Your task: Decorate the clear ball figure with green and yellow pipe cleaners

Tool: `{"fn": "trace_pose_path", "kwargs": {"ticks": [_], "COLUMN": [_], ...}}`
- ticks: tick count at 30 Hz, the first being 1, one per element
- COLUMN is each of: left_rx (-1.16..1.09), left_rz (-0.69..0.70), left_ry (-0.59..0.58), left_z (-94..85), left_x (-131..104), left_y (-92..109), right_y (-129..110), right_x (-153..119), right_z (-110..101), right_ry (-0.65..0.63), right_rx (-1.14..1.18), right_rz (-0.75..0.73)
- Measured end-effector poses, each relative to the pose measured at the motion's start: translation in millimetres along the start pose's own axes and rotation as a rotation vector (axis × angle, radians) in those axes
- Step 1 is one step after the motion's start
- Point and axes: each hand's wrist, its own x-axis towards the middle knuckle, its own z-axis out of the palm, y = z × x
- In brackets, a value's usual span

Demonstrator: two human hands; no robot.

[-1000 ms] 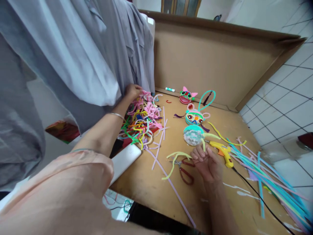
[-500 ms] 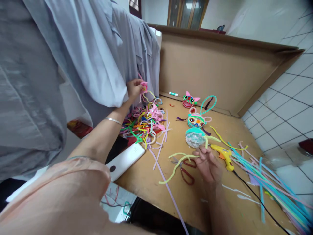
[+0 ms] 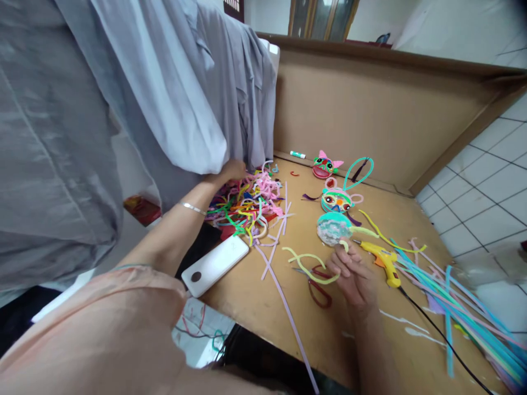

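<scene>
My left hand reaches to the back of a tangled pile of coloured fuzzy stems, beside the grey cloth; its fingers are mostly hidden. My right hand is closed around pale yellow fuzzy stems, whose curved ends stick out to the left over red-handled scissors. Just beyond it lies a round turquoise-rimmed disc with a whitish, glossy middle. Behind the disc are a mask-like face with round pink ears and a smaller red face with pink pointed ears.
A yellow glue gun with a black cord lies right of my right hand, near a bundle of long stems. A white power bank lies at the left edge. Grey cloth hangs at left; a cardboard wall stands behind.
My left hand has lowered from the cloth to the pile, and the pink stems it held up are no longer raised. The yellow stems in my right hand have shifted, and the view has moved slightly.
</scene>
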Motion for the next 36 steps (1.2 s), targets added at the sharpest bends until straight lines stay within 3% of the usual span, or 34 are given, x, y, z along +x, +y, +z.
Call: {"fn": "trace_pose_path", "kwargs": {"ticks": [3, 5, 8, 10, 13, 16, 18, 25, 28, 31, 33, 36], "left_rx": [0.135, 0.216, 0.255, 0.269, 0.304, 0.372, 0.415, 0.355, 0.182, -0.175, -0.415, -0.592], "left_rz": [-0.087, -0.052, 0.077, 0.068, -0.022, -0.079, -0.081, -0.073, -0.023, 0.105, 0.171, 0.27], "left_ry": [0.125, 0.216, 0.03, -0.073, -0.04, -0.121, -0.159, -0.119, -0.041, 0.273, 0.398, 0.213], "left_z": [-1.4, -3.7, -1.4, 4.3, 12.7, 18.0, 22.2, 40.2, 34.6, 20.5, 10.8, 1.6], "left_x": [-1, 3, 8, 8, 6, 1, -2, -5, 6, 19, 21, 7], "left_y": [11, 19, 25, 24, 20, 15, 12, -1, -3, 4, 14, 40], "right_y": [2, 2, 2, 1, -1, -1, -1, 2, 4, 5, 6, 7], "right_x": [0, 0, 0, 0, 0, -1, -1, -2, 1, 3, 5, 9], "right_z": [0, 0, 2, 2, 1, 1, 1, -2, -5, -4, 1, 18], "right_ry": [-0.003, 0.017, 0.024, 0.01, -0.008, -0.012, -0.011, -0.029, -0.032, -0.046, -0.058, -0.066], "right_rx": [-0.052, -0.069, -0.074, -0.063, -0.043, -0.037, -0.036, -0.063, -0.097, -0.107, -0.116, -0.155], "right_rz": [0.024, 0.02, 0.007, 0.004, 0.011, 0.01, 0.006, 0.027, 0.038, 0.038, 0.04, 0.072]}}
